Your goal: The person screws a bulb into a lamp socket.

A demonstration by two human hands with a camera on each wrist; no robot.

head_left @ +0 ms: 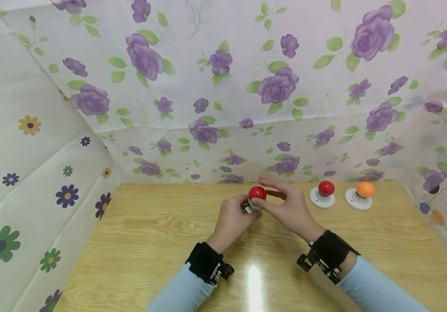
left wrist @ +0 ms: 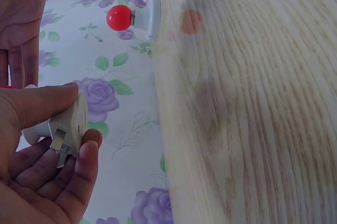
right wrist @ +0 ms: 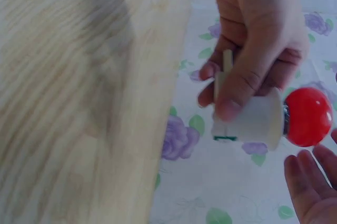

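My left hand (head_left: 233, 220) grips a white plug-in lamp socket (right wrist: 251, 117) above the table, its thumb on one side and curled fingers on the other. Two flat metal prongs (left wrist: 59, 139) stick out of the socket in the left wrist view. A round red bulb (head_left: 257, 193) sits in the socket's other end. Around that bulb, my right hand (head_left: 291, 211) is held with fingers spread and mostly straight. In the right wrist view the right fingertips (right wrist: 293, 165) lie just beside the bulb, with a gap showing; whether the thumb touches it cannot be told.
To the right on the wooden table (head_left: 149, 247) stand two white round bases, one with a red bulb (head_left: 326, 188), the other with an orange bulb (head_left: 365, 189). A flowered sheet (head_left: 207, 86) hangs along the back edge, and patterned sheets flank both sides.
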